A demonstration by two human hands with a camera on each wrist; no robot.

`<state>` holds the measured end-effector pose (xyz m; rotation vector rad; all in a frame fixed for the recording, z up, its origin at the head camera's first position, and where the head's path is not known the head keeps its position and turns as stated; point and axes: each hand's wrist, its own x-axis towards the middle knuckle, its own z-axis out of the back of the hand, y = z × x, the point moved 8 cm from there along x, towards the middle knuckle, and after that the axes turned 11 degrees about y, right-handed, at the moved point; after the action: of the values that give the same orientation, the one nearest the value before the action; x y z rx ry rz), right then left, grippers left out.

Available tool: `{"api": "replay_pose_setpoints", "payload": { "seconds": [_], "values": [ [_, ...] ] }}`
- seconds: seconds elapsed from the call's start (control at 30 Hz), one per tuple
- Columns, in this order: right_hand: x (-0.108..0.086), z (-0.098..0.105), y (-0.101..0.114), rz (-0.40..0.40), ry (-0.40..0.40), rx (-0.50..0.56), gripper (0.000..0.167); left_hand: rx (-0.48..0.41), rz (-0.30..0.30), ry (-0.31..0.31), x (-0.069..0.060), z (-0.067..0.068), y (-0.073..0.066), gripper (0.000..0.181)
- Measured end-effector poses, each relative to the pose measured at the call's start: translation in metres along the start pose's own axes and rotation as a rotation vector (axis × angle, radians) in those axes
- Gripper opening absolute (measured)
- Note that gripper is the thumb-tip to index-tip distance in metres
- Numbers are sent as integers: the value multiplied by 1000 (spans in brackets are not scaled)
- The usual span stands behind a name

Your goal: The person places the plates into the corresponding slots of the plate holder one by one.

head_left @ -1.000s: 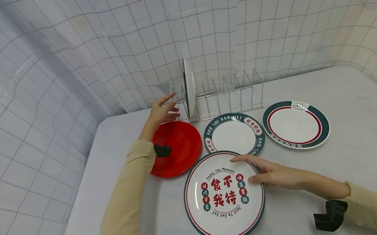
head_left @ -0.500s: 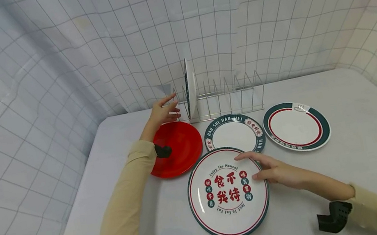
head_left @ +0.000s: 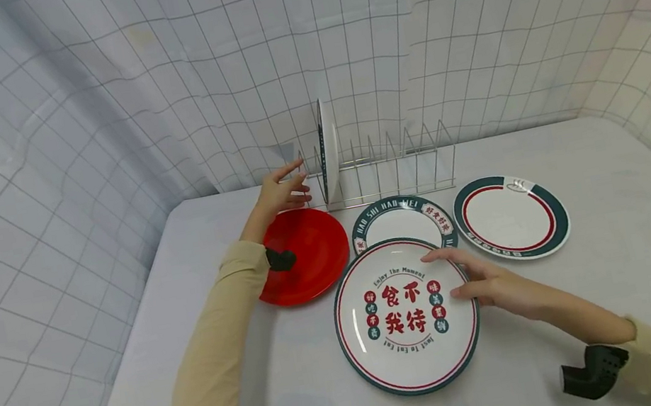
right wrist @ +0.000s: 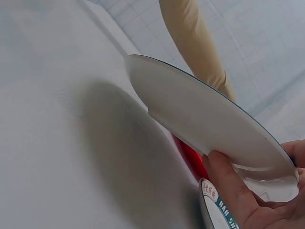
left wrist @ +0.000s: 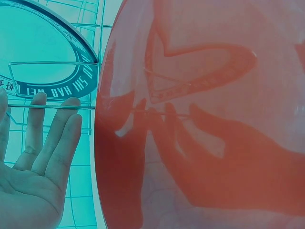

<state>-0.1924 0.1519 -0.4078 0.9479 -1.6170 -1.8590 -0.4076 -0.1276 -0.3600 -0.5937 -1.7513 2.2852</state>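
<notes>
In the head view my right hand (head_left: 501, 285) grips the right rim of a round white plate (head_left: 412, 354) with a green edge, a red ring and red characters. The right wrist view shows this plate (right wrist: 200, 114) tilted above the table, fingers under it. My left hand (head_left: 281, 192) is at the left end of a wire dish rack (head_left: 399, 180). In the left wrist view the fingers of this hand (left wrist: 38, 181) are fairly straight, their tips at a rack wire (left wrist: 52, 107). A plate (head_left: 328, 152) stands upright in the rack beside it.
A red plate (head_left: 315, 255) lies beneath my left wrist. A green-rimmed lettered plate (head_left: 385, 211), partly covered by the held one, lies before the rack. Another green-rimmed plate (head_left: 512, 218) lies to its right. Behind the white table (head_left: 628, 195) hangs a checked curtain (head_left: 360, 25).
My right hand has carried the held plate to the right and somewhat toward the rack, over more of the lettered plate. My left hand stays in place at the rack.
</notes>
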Motion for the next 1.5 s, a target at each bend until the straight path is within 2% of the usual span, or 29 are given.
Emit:
{"api": "replay_pose_setpoints", "payload": {
  "seconds": [0.33, 0.47, 0.7, 0.87, 1.07, 1.27, 1.5],
  "values": [
    [-13, 18, 26, 74, -89, -15, 52, 45, -37, -32, 15, 8, 16, 49],
    [-17, 27, 36, 105, -126, -26, 50, 42, -48, -33, 15, 8, 15, 49],
    [-21, 39, 50, 168, -159, -54, 50, -5, -14, -9, 6, 4, 6, 49],
    [-23, 47, 58, 156, -209, -75, 53, -15, -6, 2, 1, 2, 1, 51],
    [-21, 55, 63, 116, -290, -133, 56, 5, -18, -26, 10, 8, 10, 49],
    [-16, 63, 67, 148, -312, -170, 55, 47, -38, -36, 17, 10, 18, 48],
    [-5, 71, 76, 143, -338, -184, 55, 29, -24, -25, 12, 7, 14, 49]
  ]
}}
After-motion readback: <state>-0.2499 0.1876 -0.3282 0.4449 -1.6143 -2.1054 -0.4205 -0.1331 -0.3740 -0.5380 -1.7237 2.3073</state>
